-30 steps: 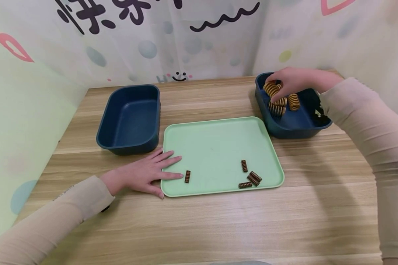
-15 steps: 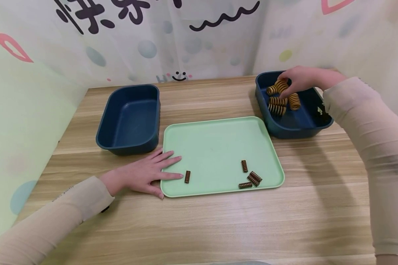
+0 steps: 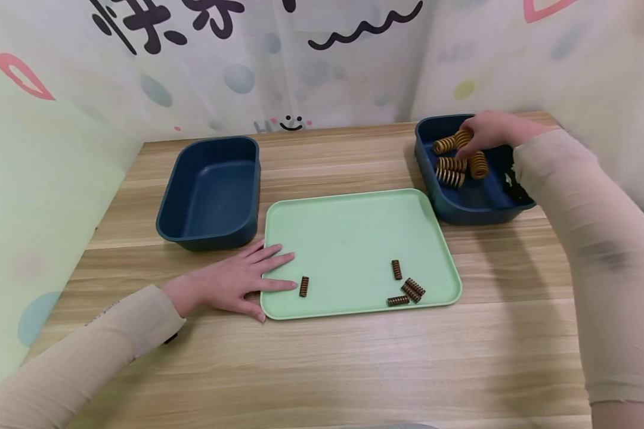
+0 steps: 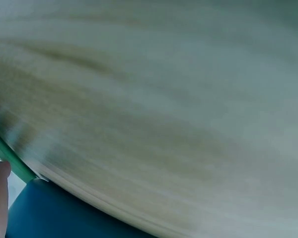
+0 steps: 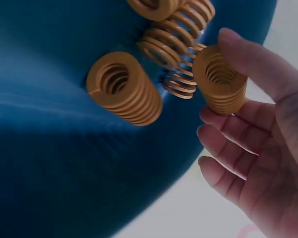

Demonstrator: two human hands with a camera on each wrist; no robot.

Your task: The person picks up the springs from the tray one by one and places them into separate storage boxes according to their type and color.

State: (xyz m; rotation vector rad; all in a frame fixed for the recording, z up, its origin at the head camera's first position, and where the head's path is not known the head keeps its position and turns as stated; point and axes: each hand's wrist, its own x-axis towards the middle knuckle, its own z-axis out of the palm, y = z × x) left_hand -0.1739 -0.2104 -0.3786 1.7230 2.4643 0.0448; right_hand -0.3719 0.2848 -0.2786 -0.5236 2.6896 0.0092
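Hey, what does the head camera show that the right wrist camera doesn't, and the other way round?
Only the head view shows the left hand with its fingers over the edge of the green tray, the small dark springs on that tray, and the left blue bin.

Only the right wrist view shows the palm side of the right hand and the hollow end of the held yellow spring.

Both show the right hand gripping that spring, the right blue bin and other yellow springs.

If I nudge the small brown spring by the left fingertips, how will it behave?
The small brown spring will probably roll sideways, being a cylinder lying on its side. Its close-set coils suggest it won't flop. The green tray has a raised rim that might stop it.
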